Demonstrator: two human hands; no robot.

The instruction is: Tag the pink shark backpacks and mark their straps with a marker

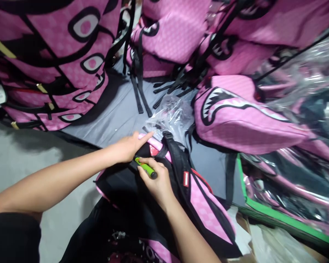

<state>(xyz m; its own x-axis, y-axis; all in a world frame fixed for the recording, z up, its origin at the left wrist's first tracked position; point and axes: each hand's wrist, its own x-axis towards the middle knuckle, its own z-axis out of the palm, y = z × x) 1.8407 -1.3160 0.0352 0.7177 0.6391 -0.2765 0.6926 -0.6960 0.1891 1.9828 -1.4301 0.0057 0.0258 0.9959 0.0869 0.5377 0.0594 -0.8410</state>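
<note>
Backpack [203,204] sat at the grey table's [117,113] near edge while your right hand [156,180] gripped a green tool [146,168] and your left hand [128,146] pressed its top, forefinger out.

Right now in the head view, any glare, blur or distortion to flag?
Head view: glare on the plastic wrap at right; edges bend and smear, worst on the pink bags at upper left; centre sharp, the left hand and right hand with the green pen read clearly.
</note>
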